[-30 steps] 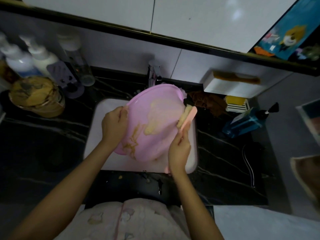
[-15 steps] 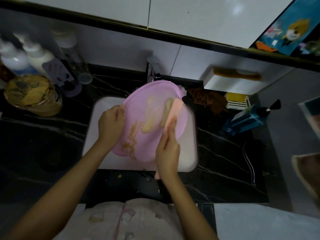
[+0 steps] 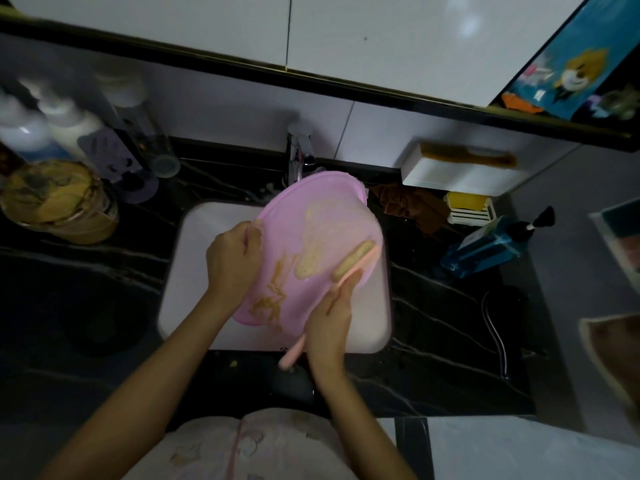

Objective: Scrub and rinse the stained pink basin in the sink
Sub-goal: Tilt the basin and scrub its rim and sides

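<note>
We stand at the white sink (image 3: 194,271), which is set into a dark counter (image 3: 86,306), and the tap (image 3: 299,150) sits at the back of it. The pink basin (image 3: 322,216) is held up over the sink, tipped on its edge so its inside faces us. Yellow-brown stains (image 3: 277,292) run down the inside, with a paler smear higher up. Our left hand (image 3: 232,258) grips the left rim, fingers curled tight around it. Our right hand (image 3: 329,317) is closed around the handle of a pink scrub brush (image 3: 353,259), and the brush head presses on the inside of the basin near its right edge. So we are in the scrubbing step, and the rinse is not yet done. We think a lot of the work is left, because the stains low on the left look untouched. The room is dim, so we cannot tell if water runs from the tap. Next the brush should go down and left across those stains, pushing hard, while the left hand holds the basin steady so it does not slip into the sink.
</note>
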`<state>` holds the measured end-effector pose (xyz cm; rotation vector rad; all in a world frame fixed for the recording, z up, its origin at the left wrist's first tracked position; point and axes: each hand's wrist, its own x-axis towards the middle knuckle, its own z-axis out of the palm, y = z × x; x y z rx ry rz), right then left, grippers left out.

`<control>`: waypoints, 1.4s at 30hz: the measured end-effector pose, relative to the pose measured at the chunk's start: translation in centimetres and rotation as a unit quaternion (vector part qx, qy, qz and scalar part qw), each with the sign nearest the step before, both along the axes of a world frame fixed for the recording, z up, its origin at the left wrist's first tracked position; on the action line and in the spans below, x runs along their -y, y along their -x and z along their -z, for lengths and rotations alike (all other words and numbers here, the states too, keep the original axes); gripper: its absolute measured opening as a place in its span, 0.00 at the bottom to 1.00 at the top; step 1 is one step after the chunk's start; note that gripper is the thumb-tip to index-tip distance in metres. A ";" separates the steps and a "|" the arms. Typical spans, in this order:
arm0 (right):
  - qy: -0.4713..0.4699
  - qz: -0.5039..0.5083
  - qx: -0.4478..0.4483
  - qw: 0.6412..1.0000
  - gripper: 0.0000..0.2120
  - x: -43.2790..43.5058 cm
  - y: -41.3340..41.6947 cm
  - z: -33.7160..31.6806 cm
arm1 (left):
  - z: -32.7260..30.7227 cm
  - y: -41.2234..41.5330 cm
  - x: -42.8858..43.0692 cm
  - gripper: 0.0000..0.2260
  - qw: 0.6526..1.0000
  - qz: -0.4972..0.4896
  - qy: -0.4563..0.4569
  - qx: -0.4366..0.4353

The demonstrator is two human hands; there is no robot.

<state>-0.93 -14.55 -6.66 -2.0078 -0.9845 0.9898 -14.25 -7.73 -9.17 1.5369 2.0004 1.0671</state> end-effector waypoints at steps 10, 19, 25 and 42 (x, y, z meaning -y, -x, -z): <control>-0.019 -0.023 -0.007 1.000 0.28 0.2 -1.5 0.3 | 0.7 -0.3 0.2 0.22 0.999 0.026 -0.033 -0.029; -0.008 -0.088 -0.010 0.996 0.28 -0.6 -2.0 -0.9 | 0.6 0.0 0.6 0.19 1.000 0.018 -0.018 -0.002; 0.109 -0.041 0.012 0.993 0.28 -2.1 -3.3 1.6 | 0.7 0.1 0.9 0.22 0.997 0.053 -0.048 -0.042; 0.041 -0.210 0.107 0.971 0.21 -4.4 -10.3 -4.0 | 0.1 0.0 1.3 0.23 0.991 0.078 -0.061 -0.094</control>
